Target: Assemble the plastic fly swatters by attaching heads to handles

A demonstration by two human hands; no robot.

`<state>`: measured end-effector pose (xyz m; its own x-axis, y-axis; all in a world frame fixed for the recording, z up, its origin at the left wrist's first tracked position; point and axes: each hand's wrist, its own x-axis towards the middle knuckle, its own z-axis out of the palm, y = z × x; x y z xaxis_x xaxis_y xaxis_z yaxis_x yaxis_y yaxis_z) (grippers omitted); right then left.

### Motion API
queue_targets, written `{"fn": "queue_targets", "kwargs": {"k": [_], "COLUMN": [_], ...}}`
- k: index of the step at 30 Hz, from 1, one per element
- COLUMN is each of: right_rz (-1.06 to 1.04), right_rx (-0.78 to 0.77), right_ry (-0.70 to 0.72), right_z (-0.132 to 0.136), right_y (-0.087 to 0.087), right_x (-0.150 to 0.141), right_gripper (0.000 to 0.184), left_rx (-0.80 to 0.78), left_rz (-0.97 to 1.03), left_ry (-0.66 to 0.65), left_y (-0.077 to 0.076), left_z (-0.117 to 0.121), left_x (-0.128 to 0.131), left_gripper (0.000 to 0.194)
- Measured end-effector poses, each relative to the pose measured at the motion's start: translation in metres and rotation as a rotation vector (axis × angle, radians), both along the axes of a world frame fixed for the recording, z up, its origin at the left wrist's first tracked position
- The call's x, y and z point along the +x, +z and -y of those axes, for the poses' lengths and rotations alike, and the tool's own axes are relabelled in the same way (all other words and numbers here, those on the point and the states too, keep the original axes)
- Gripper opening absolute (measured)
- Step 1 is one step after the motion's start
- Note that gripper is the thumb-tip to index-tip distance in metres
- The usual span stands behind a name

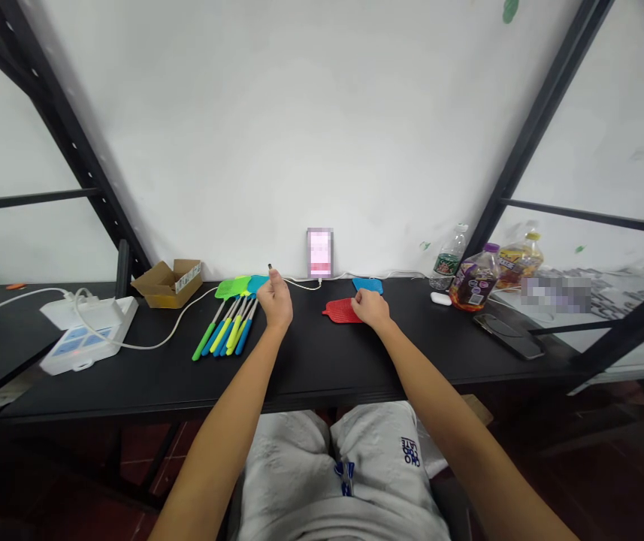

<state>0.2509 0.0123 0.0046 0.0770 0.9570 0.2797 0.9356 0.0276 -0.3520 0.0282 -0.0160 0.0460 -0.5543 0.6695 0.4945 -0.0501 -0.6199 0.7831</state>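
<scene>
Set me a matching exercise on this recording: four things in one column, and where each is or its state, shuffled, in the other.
Things
1. Red mesh piece
2. Left hand
3. Cardboard box
4. Lit phone

Places and states
A. Open, to the left of the fly swatters
B. Upright against the wall
C. At the fingers of the right hand
D. Closed, with a small dark tip showing above it

Right pairs: 1-C, 2-D, 3-A, 4-B
</scene>
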Motion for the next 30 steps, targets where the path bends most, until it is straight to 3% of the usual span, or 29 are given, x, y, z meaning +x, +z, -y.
{"fn": "queue_targets", "kwargs": {"k": [3, 7, 18, 22, 30], "right_rz": [-0.004, -0.002, 0.164, 0.249, 0.394], "right_rx": [0.008, 0.043, 0.208, 0.212, 0.174], "right_ry": [0.016, 0.076, 0.506, 0.633, 0.646], "right_z": [0.002, 0.006, 0.034, 0.042, 0.047], "right_y": [0.001, 0.004, 0.01, 0.008, 0.006], "right_x": [-0.001, -0.005, -0.046, -0.058, -0.066], "right_gripper": [0.018, 0.023, 0.052, 0.053, 0.044], "left_rx": [0.078, 0.067, -0.056, -0.096, -0.132], "left_rz": [0.131, 0.343, 0.574, 0.63, 0.74], "left_ry": [-0.098, -0.196, -0.388, -0.434, -0.427], "left_y": [0.008, 0.014, 0.01, 0.006, 0.004], "left_z": [0.0, -0.001, -0.004, -0.007, -0.013], "left_x": [0.0, -0.004, -0.009, -0.012, -0.019], "left_gripper": [0.065, 0.065, 0.066, 0.066, 0.066]}}
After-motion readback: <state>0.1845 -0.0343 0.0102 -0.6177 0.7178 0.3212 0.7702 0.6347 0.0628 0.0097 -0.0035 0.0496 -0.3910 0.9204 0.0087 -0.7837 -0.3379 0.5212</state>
